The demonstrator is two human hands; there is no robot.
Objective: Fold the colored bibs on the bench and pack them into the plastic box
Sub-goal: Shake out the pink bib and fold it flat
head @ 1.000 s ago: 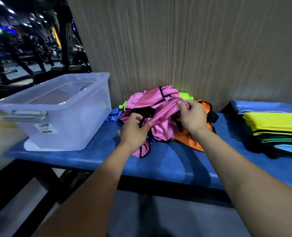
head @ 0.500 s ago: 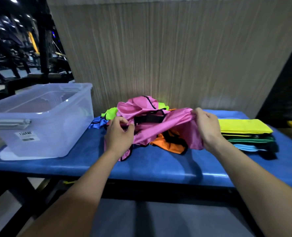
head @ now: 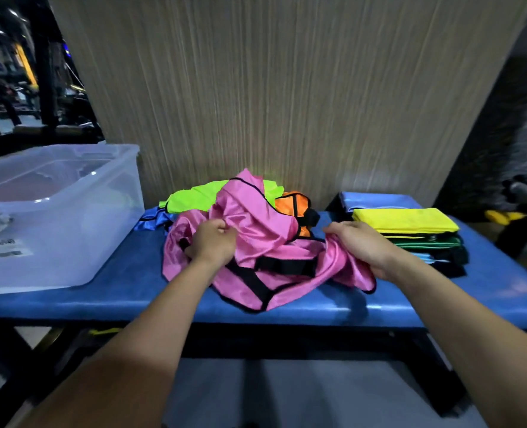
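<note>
**Spreading the pink bib before the fold**

Nearest you, both hands are working the pink bib, which is lying crumpled at the front of the blue bench, spilling off the pile. Your left hand is pinching a bunch of fabric with curled fingers; your right hand is gripping the bib's right edge, fingers wrapped over the cloth. To do this step well, you are probably wanting to find the black-trimmed edges — not loose folds — and draw the hands apart until the slippery fabric lies flat.

Just behind, the lime bib, orange bib and a blue bib are waiting unfolded. To the right, the folded stack is sitting yellow on top; to the left, the plastic box is standing open.
</note>
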